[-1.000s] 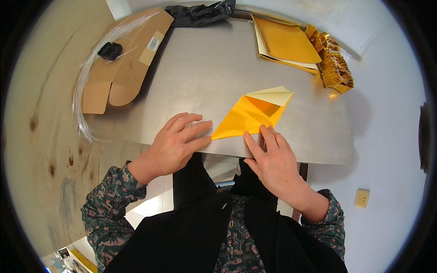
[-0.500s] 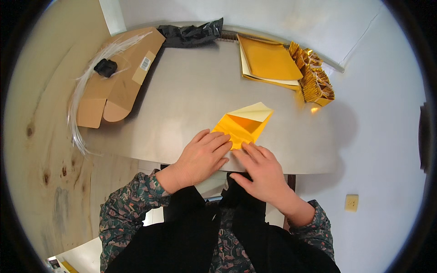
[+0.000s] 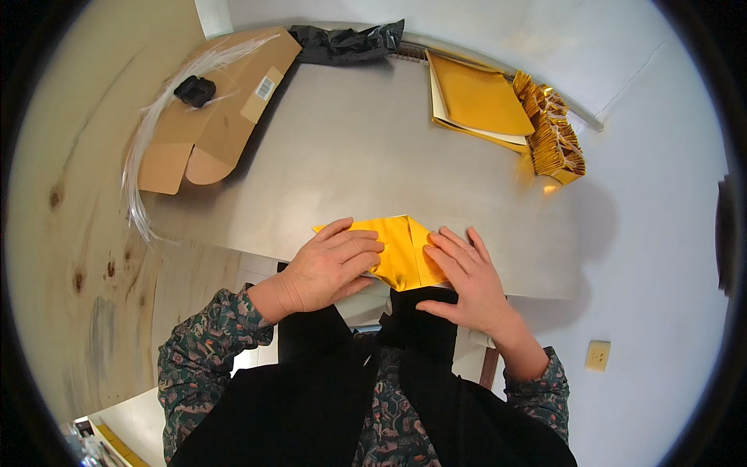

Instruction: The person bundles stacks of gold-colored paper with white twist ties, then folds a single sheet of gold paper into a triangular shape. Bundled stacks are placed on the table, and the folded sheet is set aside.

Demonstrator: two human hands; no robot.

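A folded sheet of gold paper [image 3: 405, 253] lies at the table's near edge, shiny gold side up, with a crease running down it and its lower point reaching past the edge. My left hand [image 3: 331, 261] covers the left part of the paper, its fingers laid side by side on top; a small gold tip shows beyond it. On the paper's right side rest the fingertips of my right hand [image 3: 471, 284]. That hand is open, fingers spread and thumb apart. What lies beneath my left palm is hidden.
A stack of gold sheets [image 3: 482, 97] sits at the back right beside bunched gold folded paper pieces [image 3: 556, 136]. At the left, white plastic strands [image 3: 140, 156] and a black object [image 3: 194, 91] lie on a cardboard box [image 3: 233, 117]. Behind is a black plastic bag [image 3: 346, 43].
The gold paper has been turned, so its pale underside and open fold no longer show. It sits nearer the table edge, and my hands have moved apart to its two sides.
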